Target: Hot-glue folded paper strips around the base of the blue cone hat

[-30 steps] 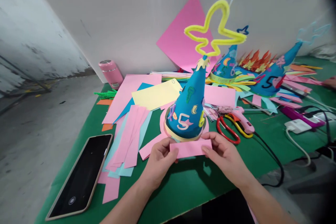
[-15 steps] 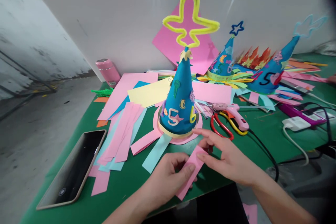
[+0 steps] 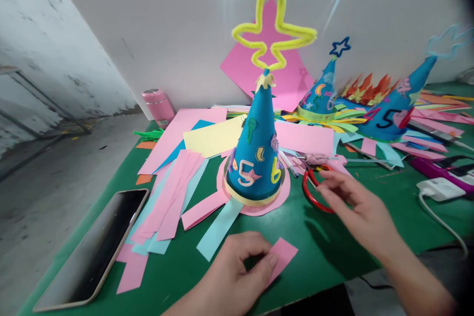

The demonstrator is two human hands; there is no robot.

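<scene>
My left hand is closed, pinching a folded pink paper strip between thumb and fingers near the table's front edge. My right hand is at the scissors, its fingers curled on their yellow handle while the red handle loop shows beside the thumb. Just behind my hands stands a blue cone hat with numbers, a moon and a star on it, topped by a yellow fuzzy wire shape. One pink strip and one light blue strip stick out from its pink brim.
A phone lies at the left, beside a pile of paper strips. A pink glue gun lies behind the scissors. Other decorated cone hats stand at the back right. A white charger with its cable lies on the right.
My right hand has let go of the pink strip and moved right to the scissors. The strip stays in my left hand. The view has shifted slightly.
</scene>
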